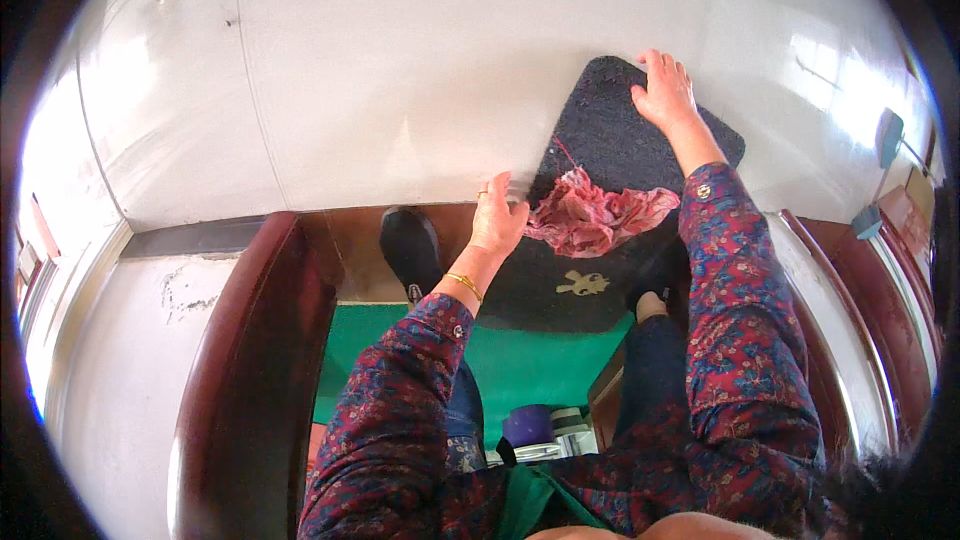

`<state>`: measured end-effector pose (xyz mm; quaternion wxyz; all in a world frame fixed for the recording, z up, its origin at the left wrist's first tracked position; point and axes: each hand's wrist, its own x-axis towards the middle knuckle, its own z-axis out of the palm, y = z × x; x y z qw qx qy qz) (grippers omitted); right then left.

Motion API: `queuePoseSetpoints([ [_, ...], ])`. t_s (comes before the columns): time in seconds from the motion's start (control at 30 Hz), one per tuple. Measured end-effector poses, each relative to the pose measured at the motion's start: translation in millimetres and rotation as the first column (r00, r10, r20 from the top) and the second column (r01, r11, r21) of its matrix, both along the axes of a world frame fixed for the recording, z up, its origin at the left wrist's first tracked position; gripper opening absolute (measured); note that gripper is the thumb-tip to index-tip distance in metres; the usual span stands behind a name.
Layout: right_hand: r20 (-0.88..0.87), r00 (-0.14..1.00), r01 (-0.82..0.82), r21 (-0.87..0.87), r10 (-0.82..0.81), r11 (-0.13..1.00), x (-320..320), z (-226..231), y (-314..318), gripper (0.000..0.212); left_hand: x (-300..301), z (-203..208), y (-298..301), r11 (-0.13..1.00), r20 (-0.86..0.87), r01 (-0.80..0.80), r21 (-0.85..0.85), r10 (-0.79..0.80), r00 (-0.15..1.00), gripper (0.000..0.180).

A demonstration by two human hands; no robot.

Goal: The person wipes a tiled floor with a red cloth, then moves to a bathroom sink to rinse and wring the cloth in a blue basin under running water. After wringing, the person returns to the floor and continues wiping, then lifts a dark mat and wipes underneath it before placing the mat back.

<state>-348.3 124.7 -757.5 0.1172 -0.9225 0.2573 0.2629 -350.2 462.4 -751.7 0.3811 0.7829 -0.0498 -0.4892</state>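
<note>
A dark grey mat (610, 125) with a pale animal-shaped figure near its close end lies slanting across the doorway onto the light floor. On its middle sits a crumpled pink-and-red cloth (595, 212), with a loose thread trailing from it. My left hand (497, 220) is beside the mat's left edge, near the cloth, thumb apart from the fingers and nothing visible in it. Over the mat's far right edge, my right hand (667, 95) is open with its fingers spread; whether it touches the mat I cannot tell.
Pale smooth floor (370, 70) stretches ahead. Dark red door frame posts (235, 340) stand on both sides. Behind the threshold are green flooring (530, 365) and a purple round container (528, 425). My dark shoe (410, 250) rests on the threshold.
</note>
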Motion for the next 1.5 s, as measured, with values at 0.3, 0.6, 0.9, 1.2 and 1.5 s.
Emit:
queuePoseSetpoints([
  [0.3, 0.324, 0.941, -0.045, 0.401, -0.095, 0.915, -54.1, 86.4, -14.9, 0.020, -18.1, -0.7, -25.5, 0.983, 0.284, 0.181, 0.038, -0.185, 0.941, 0.051],
  [0.6, 0.491, 0.863, 0.031, 0.181, -0.118, 0.983, -54.4, 89.2, 12.8, 0.017, 16.8, 18.3, -119.2, 0.989, -0.262, -0.026, -0.145, -0.013, 0.965, 0.025],
  [0.9, 0.516, 0.799, 0.174, 0.295, -0.310, 0.940, -56.5, 94.7, 1.9, 0.024, 67.0, 86.8, -220.6, 0.936, -0.003, 0.236, -0.261, -0.245, 0.970, 0.025],
  [1.2, 0.692, 0.560, 0.555, 0.095, -0.456, 0.826, -161.6, 79.5, -66.3, 0.053, 55.0, 123.1, -190.6, 0.924, -0.052, 0.325, -0.199, -0.342, 0.938, 0.021],
  [1.5, -0.165, -0.252, 0.270, 0.934, -0.953, -0.233, -288.9, 47.0, -89.8, 0.056, 50.9, 128.4, -149.8, 0.913, -0.106, 0.269, -0.306, -0.314, 0.944, 0.027],
])
